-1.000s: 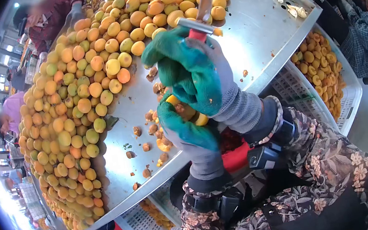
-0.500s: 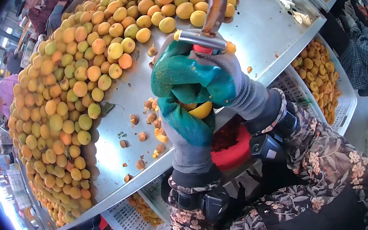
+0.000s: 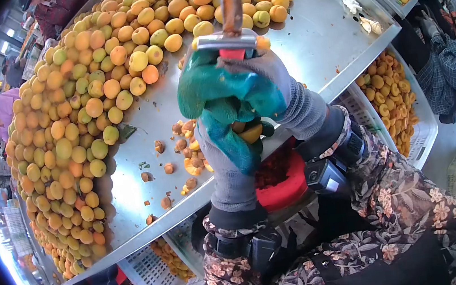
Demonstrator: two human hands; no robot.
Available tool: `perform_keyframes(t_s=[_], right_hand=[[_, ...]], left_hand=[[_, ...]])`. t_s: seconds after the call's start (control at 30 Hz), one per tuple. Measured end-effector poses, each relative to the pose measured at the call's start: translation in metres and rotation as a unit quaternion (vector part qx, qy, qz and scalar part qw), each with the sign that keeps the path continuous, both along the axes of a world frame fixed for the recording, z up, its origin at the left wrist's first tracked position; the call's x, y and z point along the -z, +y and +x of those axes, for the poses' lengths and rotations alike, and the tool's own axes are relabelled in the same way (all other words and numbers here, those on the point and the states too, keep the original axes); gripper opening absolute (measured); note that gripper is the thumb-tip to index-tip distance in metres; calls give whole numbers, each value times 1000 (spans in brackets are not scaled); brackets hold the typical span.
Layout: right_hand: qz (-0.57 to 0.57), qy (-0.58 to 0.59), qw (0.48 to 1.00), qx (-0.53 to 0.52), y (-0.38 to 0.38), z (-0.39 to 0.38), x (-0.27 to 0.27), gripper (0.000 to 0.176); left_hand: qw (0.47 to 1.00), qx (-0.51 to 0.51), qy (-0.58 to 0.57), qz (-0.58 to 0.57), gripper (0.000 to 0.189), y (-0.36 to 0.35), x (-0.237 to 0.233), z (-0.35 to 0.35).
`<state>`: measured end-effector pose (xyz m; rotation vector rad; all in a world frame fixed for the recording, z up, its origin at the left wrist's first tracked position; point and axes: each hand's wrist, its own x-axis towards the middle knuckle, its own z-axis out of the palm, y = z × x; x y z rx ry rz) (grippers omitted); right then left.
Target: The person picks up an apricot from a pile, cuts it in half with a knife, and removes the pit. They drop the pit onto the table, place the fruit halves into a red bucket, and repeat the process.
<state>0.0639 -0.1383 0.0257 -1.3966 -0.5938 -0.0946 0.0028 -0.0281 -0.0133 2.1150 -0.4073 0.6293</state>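
Observation:
Both my hands wear grey knit gloves with green coated palms and are together over the table's near edge. My right hand (image 3: pixel 243 83) is closed around a tool with a curved, brown-stained metal blade (image 3: pixel 229 5), a steel crosspiece and a red part just below it. Below and touching it, my left hand (image 3: pixel 224 134) has its fingers curled around a cut apricot (image 3: pixel 251 134); a yellow-orange part shows between the gloves. The tool's grip is hidden inside the right glove. Apricot stones and scraps (image 3: pixel 186 147) lie just left of my hands.
A large heap of whole apricots (image 3: pixel 64 151) covers the metal table's (image 3: pixel 132 194) left and far side. Under its edge are a red container (image 3: pixel 281 184) and white crates (image 3: pixel 409 137) with apricot halves. Another person's checked sleeve (image 3: pixel 452 69) shows at right.
The tool has swung left and stands more upright. Both hands have shifted slightly left in view, and less of the apricot shows between them. The whole view has moved a little.

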Motion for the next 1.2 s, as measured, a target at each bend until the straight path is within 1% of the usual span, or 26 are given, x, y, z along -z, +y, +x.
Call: perform_keyframes(t_s=[0.03, 0.07, 0.1, 0.27, 0.37, 0.4, 0.43, 0.47, 0.5, 0.53, 0.57, 0.6, 0.63, 0.67, 0.7, 0.73, 0.77, 0.8, 0.83, 0.87, 0.9, 0.93, 0.97, 1.0, 1.07, 1.2], right_hand=[[1, 35, 999, -30, 0, -1, -2, 35], [9, 28, 999, -35, 0, -2, 0, 39], [7, 29, 999, -38, 1, -2, 2, 39], [94, 18, 992, -84, 4, 0, 7, 28], [135, 21, 988, -74, 3, 7, 4, 28], [157, 21, 985, -65, 1, 9, 2, 28], [159, 17, 985, -60, -3, 7, -1, 28], [164, 59, 982, -72, -10, 3, -6, 27], [169, 100, 977, -85, -15, 0, -8, 26], [102, -10, 993, -61, -17, 7, -8, 23], [106, -11, 993, -58, -16, 8, -2, 23], [147, 31, 987, -50, -14, 9, 8, 21], [187, 74, 979, -44, -12, 9, 14, 20], [165, 90, 980, -67, -13, 0, -17, 23], [177, 60, 982, -14, -9, -5, -22, 37], [182, 22, 983, 16, -6, -6, -22, 37], [187, -16, 981, 48, -3, -8, -23, 37], [189, -16, 981, 48, -1, -11, -23, 37], [212, 53, 975, 46, 1, -15, -26, 37], [234, 122, 964, 43, 1, -16, -27, 36], [234, 123, 964, 44, 0, -15, -25, 36], [217, 105, 970, 40, -2, -14, -22, 36], [200, 88, 975, 35, -3, -14, -20, 36], [199, 88, 975, 35, -3, -13, -18, 36], [183, 58, 980, 60, -2, -13, -16, 36], [171, 52, 980, 92, -1, -18, -18, 35]], left_hand=[[998, 25, 22, -49, 48, -2, -3, -3], [993, 49, 43, -98, 43, -3, -5, -4], [993, 46, 44, -101, 43, -3, -5, -5], [967, 67, 157, -191, 49, -1, -5, -6], [943, 89, 218, -237, 53, -1, -7, -2], [943, 95, 216, -234, 53, 3, -8, -1], [972, 104, 171, -126, 50, 11, -9, 0], [986, 108, 124, -19, 48, 17, -8, -1], [986, 111, 122, -19, 48, 19, -7, 0], [932, 151, 264, -199, 46, 21, -6, 1], [824, 181, 394, -365, 44, 22, -7, 1], [879, 153, 342, -294, 25, 19, -11, -8], [881, 152, 343, -289, 25, 12, -11, -9], [906, 119, 266, -308, 25, 7, -11, -11], [924, 85, 185, -324, 25, 6, -11, -11], [785, 138, 286, -532, 27, 13, -12, -8], [787, 138, 284, -530, 27, 13, -13, -9], [793, 141, 281, -521, 33, 10, -14, -10], [799, 144, 280, -513, 44, 8, -15, -10], [687, 164, 328, -627, 51, 9, -23, -8], [687, 164, 329, -627, 51, 8, -13, -7], [845, 125, 230, -466, 54, 6, 6, -8], [951, 77, 117, -276, 58, 4, 13, -8], [951, 76, 117, -277, 58, 4, 15, -9], [983, 34, 43, -176, 63, 3, 9, -8], [975, -3, 103, -199, 59, -2, -3, -11]])
